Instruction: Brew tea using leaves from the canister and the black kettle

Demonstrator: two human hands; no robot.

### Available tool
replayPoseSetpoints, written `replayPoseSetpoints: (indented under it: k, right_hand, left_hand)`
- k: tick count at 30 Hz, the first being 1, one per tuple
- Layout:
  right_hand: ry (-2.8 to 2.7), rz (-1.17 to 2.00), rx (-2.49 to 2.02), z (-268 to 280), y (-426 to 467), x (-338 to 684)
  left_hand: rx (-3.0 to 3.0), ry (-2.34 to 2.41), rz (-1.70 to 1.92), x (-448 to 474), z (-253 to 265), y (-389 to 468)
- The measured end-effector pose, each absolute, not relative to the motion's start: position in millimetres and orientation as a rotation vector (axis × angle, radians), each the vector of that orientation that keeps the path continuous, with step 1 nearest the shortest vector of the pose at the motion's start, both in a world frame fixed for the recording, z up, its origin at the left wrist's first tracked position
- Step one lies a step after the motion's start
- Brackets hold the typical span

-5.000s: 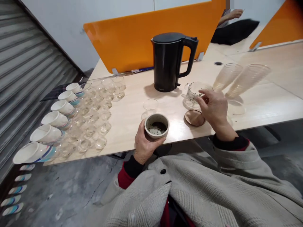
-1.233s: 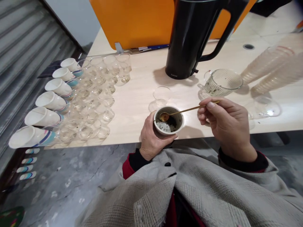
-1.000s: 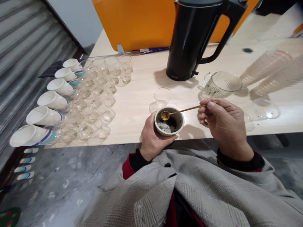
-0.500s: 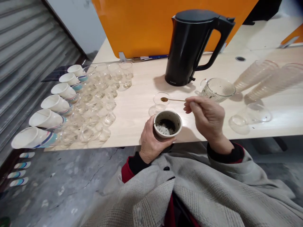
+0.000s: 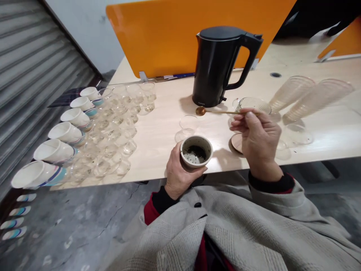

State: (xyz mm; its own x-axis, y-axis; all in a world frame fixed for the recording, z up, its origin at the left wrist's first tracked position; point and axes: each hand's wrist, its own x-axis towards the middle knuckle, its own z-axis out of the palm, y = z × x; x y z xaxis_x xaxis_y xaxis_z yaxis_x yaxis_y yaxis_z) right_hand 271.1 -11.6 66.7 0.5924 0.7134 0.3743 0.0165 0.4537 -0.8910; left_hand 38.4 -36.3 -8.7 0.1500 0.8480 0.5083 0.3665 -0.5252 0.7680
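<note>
My left hand [image 5: 182,170] is wrapped round a small pale ceramic cup [image 5: 209,153] at the table's front edge. Dark, leaf-like bits lie in the bottom of the cup. Pinched in my right hand [image 5: 261,141] is a thin gold-coloured spoon [image 5: 200,111], held level above the table with its bowl pointing left. Behind the ceramic cup stands a clear plastic cup [image 5: 188,122], just below the spoon's bowl in the view. A round, pale brown disc [image 5: 237,143] lies partly hidden behind my right hand.
A black kettle [image 5: 211,71] stands before an orange divider [image 5: 158,37]. Ribbed glass pitcher [image 5: 255,103] is partly behind my right hand. Stacked clear cups [image 5: 293,92] lean at right. Rows of clear cups [image 5: 113,128] and paper cups [image 5: 55,152] fill the left side.
My right hand has moved right and the spoon has lifted away from the clear cup, its bowl now tilted. The brown disc has come into view. My left hand keeps the ceramic cup.
</note>
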Motion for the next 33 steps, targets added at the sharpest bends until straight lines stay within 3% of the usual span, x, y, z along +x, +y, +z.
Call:
replayPoseSetpoints:
  k: [9, 21, 28, 33]
  right_hand:
    - [-0.736, -0.031, -1.172, 59, -17, 347]
    - [-0.843, -0.053, -1.556, 32, 7, 369]
    - [-1.047, -0.252, -1.634, 50, -50, 345]
    - [-1.409, -0.238, -1.769, 27, -74, 328]
  left_hand:
    - [1.989, 1.170, 1.390, 38, -11, -34]
    - [2.057, 1.164, 1.424, 38, -14, -35]
    - [2.060, 1.174, 1.399, 37, -10, -35]
    - [2.032, 1.170, 1.396, 38, -9, -36]
